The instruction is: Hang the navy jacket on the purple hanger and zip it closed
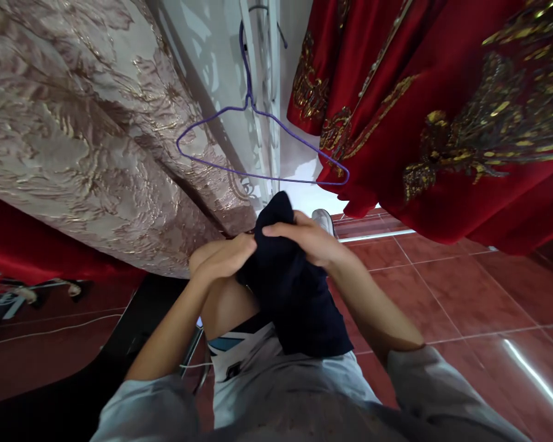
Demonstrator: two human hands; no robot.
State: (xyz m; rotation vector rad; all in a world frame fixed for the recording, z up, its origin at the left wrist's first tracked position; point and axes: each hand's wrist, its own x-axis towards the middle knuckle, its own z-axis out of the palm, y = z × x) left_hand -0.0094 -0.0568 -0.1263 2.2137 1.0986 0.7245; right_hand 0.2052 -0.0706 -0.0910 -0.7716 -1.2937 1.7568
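A dark navy cloth garment [295,294] lies draped across my lap, its upper end bunched and raised between my hands. Which kind of garment it is, I cannot make out. My left hand [233,255] grips its left edge with the fingers curled in, partly hidden by the fabric. On the other side my right hand [311,236] pinches the cloth, thumb lying on top and fingers behind it. Just beyond the garment a purple wire hanger [262,177] hangs with nothing on it.
The hanger's hook is on a white metal rack [273,73]. A pale pink gown with gold relief [96,123] hangs at left, a red gown with gold embroidery [378,123] at right. Beneath are reddish floor tiles [442,288]. A white cable [50,331] runs along the floor at left.
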